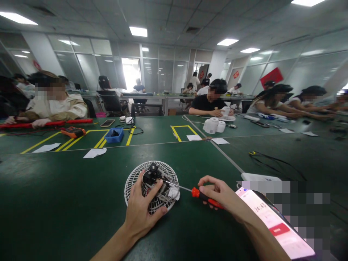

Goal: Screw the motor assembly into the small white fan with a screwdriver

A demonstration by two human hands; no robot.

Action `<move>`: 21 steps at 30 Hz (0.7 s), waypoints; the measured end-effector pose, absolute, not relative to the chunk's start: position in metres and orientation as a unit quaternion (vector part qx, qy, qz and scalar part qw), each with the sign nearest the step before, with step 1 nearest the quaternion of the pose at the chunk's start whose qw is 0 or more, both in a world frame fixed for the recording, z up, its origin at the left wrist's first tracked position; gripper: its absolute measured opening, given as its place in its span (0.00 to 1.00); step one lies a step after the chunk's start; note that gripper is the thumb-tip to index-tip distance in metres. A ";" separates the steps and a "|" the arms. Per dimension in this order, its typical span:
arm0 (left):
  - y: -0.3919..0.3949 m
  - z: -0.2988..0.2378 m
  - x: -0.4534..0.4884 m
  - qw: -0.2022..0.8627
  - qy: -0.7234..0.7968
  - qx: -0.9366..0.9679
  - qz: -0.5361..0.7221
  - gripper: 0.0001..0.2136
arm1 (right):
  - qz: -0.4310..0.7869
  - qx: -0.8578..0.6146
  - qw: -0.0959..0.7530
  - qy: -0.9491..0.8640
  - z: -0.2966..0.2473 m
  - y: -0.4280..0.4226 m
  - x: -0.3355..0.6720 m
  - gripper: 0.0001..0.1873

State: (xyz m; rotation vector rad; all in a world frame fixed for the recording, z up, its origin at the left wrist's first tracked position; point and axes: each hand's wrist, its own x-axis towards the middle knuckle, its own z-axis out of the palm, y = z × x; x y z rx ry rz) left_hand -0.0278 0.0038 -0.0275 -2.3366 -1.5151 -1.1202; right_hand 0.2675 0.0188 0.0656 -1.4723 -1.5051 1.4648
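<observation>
A round white fan grille (129,181) lies on the table in front of me. On it sit a black fan motor (153,168) and a tangle of wires (160,195). My left hand (141,208) rests over the assembly with its fingers parted, steadying the motor and touching the grille. A screwdriver (202,194) with a red and black handle is gripped in my right hand (217,192). Its long metal shaft points left into the motor and wires. Where exactly the tip sits is hard to make out.
A phone with a lit screen (274,221) lies beside my right forearm. A white power strip (261,177) and black cable are behind it. Farther off are a blue bin (114,135), white housings (210,125), paper slips and yellow tape. Several people sit around the tables.
</observation>
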 end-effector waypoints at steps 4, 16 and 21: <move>0.003 -0.028 -0.026 0.080 -0.513 -0.775 -0.360 0.30 | 0.559 -0.508 0.337 -0.562 0.065 0.021 0.269 0.28; 0.002 -0.032 -0.023 0.081 -0.527 -0.763 -0.365 0.29 | 0.587 -0.545 0.249 -0.545 0.063 0.017 0.261 0.27; 0.001 -0.031 -0.023 0.079 -0.527 -0.761 -0.370 0.29 | 0.565 -0.531 0.301 -0.555 0.063 0.022 0.269 0.27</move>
